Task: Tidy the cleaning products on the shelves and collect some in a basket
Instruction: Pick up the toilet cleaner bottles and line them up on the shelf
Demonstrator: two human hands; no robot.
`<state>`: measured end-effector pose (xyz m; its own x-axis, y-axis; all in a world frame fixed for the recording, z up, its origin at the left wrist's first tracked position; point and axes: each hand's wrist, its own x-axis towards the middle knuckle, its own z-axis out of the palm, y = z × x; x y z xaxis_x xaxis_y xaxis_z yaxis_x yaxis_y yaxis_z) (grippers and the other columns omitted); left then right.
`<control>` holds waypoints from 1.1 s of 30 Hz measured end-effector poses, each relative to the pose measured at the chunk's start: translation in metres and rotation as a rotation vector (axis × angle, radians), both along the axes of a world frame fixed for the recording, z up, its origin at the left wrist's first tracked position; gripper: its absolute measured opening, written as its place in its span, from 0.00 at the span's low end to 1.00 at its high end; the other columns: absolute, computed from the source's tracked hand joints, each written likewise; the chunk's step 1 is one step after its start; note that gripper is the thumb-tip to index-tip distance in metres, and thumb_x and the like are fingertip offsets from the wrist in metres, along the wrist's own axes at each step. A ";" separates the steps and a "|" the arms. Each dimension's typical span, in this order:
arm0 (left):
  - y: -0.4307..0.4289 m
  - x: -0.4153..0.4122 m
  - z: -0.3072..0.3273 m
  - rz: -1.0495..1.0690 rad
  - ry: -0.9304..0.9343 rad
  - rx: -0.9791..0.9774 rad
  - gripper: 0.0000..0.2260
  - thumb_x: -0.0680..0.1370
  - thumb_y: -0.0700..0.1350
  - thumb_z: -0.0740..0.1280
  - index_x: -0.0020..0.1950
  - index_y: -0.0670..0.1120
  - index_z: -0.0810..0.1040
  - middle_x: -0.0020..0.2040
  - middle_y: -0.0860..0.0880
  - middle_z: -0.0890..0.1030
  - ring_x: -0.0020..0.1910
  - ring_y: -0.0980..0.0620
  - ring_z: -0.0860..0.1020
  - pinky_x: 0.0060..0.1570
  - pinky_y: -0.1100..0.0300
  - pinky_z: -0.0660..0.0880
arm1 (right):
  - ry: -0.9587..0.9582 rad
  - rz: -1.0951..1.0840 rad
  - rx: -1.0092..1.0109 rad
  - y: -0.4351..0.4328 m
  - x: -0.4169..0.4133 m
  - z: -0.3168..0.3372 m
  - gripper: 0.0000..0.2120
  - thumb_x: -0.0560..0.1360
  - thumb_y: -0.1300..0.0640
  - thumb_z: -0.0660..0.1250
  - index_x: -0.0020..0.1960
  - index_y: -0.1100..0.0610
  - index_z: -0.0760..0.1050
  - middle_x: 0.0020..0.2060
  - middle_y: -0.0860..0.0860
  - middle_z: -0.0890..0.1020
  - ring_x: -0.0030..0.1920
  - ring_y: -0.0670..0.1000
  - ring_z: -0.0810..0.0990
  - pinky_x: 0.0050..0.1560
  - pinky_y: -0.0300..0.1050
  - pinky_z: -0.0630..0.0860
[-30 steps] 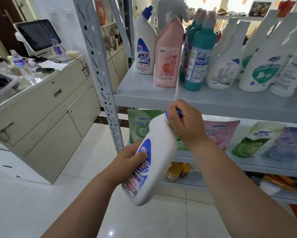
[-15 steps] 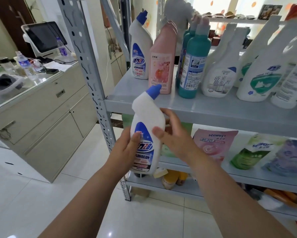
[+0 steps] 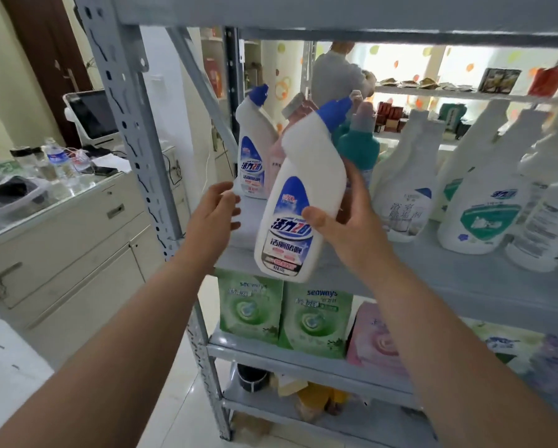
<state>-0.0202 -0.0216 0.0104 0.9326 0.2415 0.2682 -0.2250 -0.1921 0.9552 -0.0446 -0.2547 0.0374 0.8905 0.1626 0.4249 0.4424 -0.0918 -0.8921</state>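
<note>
My right hand (image 3: 342, 221) grips a white toilet-cleaner bottle (image 3: 300, 189) with a blue angled cap, held upright and slightly tilted just above the front edge of the grey shelf (image 3: 465, 279). My left hand (image 3: 216, 215) hovers to the bottle's left with fingers apart, holding nothing. A matching white bottle with a blue cap (image 3: 253, 147) stands at the shelf's left end. Behind the held bottle are a pink bottle (image 3: 290, 121) and a teal bottle (image 3: 358, 147). Several white spray bottles (image 3: 478, 202) fill the right of the shelf.
A perforated grey upright post (image 3: 135, 124) rises left of my left hand. Green refill pouches (image 3: 316, 318) and a pink pouch (image 3: 374, 341) stand on the shelf below. A cream counter (image 3: 61, 227) with water bottles and a screen stands at left. A person (image 3: 332, 72) stands behind the shelving.
The bottle has gone from tilted low in both hands to raised at shelf level. My left hand has let go of it and my right hand now holds it alone.
</note>
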 end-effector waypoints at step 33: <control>0.030 0.079 0.006 0.183 0.000 0.159 0.12 0.81 0.45 0.70 0.62 0.52 0.71 0.51 0.54 0.78 0.46 0.52 0.78 0.41 0.60 0.72 | 0.007 -0.131 -0.086 0.009 0.019 0.003 0.41 0.67 0.43 0.78 0.73 0.31 0.60 0.59 0.34 0.80 0.58 0.43 0.84 0.52 0.54 0.86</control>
<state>0.0590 0.0082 0.0164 0.8772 0.3610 0.3165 -0.1729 -0.3774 0.9098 -0.0253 -0.2456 0.0408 0.9095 0.0809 0.4077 0.4151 -0.2247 -0.8816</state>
